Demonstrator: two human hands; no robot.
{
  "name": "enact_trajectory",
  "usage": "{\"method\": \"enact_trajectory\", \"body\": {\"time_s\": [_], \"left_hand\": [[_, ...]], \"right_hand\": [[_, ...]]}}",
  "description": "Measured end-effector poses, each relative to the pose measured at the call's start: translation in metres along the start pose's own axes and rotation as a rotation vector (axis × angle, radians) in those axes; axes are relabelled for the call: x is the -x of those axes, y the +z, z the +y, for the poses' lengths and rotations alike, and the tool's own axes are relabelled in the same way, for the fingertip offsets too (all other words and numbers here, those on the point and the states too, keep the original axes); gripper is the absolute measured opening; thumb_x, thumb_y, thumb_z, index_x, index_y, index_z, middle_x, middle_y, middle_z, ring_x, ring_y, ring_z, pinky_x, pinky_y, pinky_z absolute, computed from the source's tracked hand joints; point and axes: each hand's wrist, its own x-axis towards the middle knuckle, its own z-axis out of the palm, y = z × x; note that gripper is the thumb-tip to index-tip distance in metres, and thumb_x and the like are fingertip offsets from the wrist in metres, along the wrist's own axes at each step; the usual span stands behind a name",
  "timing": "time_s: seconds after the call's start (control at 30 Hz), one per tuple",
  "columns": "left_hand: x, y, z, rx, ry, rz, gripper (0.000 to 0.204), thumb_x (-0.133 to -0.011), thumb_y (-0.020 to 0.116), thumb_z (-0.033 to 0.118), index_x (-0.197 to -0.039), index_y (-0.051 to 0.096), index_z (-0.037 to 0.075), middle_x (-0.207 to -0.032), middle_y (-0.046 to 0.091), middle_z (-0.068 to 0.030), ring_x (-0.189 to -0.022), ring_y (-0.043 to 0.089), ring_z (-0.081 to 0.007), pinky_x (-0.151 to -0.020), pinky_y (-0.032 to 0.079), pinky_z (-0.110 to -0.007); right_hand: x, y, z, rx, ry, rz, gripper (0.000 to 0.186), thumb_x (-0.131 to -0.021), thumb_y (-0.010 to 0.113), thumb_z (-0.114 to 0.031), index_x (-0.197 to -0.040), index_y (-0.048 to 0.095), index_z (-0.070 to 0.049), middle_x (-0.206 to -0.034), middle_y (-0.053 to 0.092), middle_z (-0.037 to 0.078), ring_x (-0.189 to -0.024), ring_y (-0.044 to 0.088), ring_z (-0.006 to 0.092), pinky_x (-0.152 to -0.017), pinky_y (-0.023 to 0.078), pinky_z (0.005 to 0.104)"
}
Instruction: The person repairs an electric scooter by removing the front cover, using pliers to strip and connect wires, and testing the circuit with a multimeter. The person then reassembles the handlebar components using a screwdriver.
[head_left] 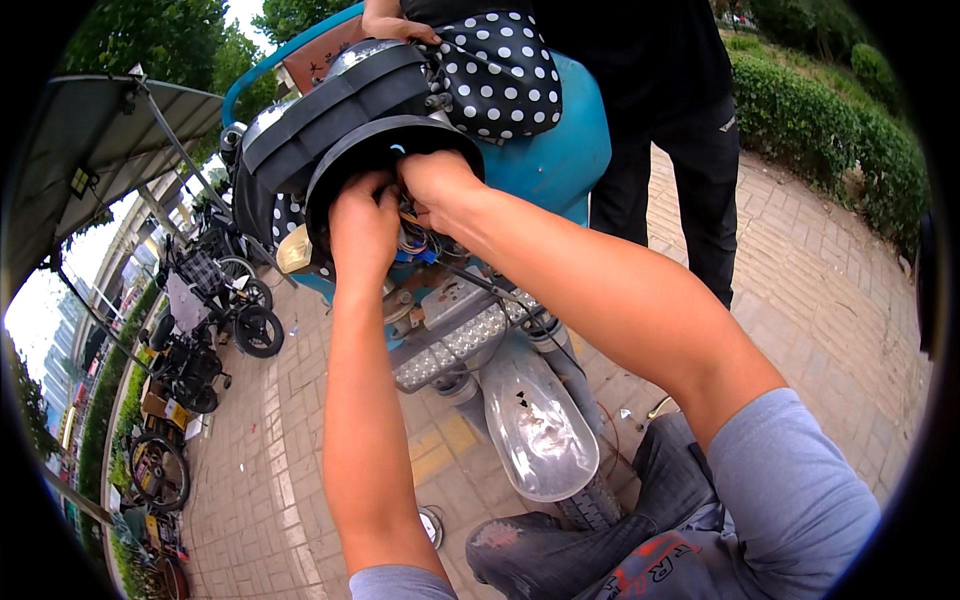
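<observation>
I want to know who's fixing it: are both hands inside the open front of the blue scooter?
Yes, the left hand and right hand both reach into the black round housing among the wires.

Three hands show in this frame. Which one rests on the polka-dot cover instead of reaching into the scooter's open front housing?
The other person's hand at the top edge, beside the black polka-dot cover. The wearer's left hand and right hand are both in the black housing.
</observation>
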Motion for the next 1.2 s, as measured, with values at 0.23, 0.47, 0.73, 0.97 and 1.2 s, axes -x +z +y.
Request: {"method": "enact_trajectory", "body": {"time_s": [0.23,0.47,0.73,0.97,1.2], "left_hand": [[0.002,-0.002,0.001,0.009,-0.068,-0.031,0.019,-0.082,0.060,0.010,-0.097,0.067,0.002,-0.095,0.066,-0.0208,-0.089,0.062,-0.0393,-0.080,0.048,-0.041],[0.000,-0.001,0.001,0.094,-0.060,-0.045,0.018,-0.081,0.060,0.011,-0.093,0.067,0.000,-0.091,0.066,-0.0217,-0.087,0.062,-0.0394,-0.078,0.048,-0.042],[0.001,-0.001,0.000,0.062,0.011,-0.008,0.018,-0.081,0.059,0.009,-0.093,0.067,-0.001,-0.091,0.065,-0.0217,-0.086,0.062,-0.0397,-0.077,0.048,-0.042],[0.002,-0.003,-0.002,0.082,0.019,-0.006,0.017,-0.080,0.058,0.007,-0.093,0.066,-0.001,-0.091,0.064,-0.0224,-0.086,0.061,-0.0402,-0.077,0.048,-0.042],[0.002,0.002,0.003,0.062,0.071,0.042,0.016,-0.081,0.058,0.006,-0.093,0.066,0.001,-0.090,0.064,-0.0207,-0.084,0.061,-0.0397,-0.076,0.048,-0.042]], "right_hand": [[0.021,-0.022,-0.003,-0.029,0.012,-0.270,0.009,-0.081,0.053,-0.008,-0.075,0.056,-0.002,-0.056,0.050,0.009,-0.042,0.047,0.0219,-0.038,0.038,0.0379],[0.019,-0.037,0.022,1.100,-1.467,0.218,0.013,-0.074,0.064,-0.013,-0.081,0.059,-0.003,-0.072,0.060,0.013,-0.063,0.064,0.0302,-0.059,0.055,0.0384],[0.015,-0.036,0.021,1.126,-1.382,0.147,0.009,-0.075,0.059,-0.013,-0.077,0.063,-0.006,-0.078,0.064,0.012,-0.070,0.068,0.0287,-0.057,0.055,0.0394],[0.012,-0.027,0.015,0.862,-1.214,0.092,0.014,-0.071,0.063,-0.017,-0.078,0.062,-0.005,-0.079,0.064,0.016,-0.068,0.062,0.0419,-0.062,0.052,0.0474],[-0.009,-0.005,0.012,0.162,-0.296,0.018,0.018,-0.079,0.057,-0.018,-0.070,0.056,-0.003,-0.064,0.054,0.008,-0.049,0.048,0.0227,-0.048,0.041,0.0411]]}}
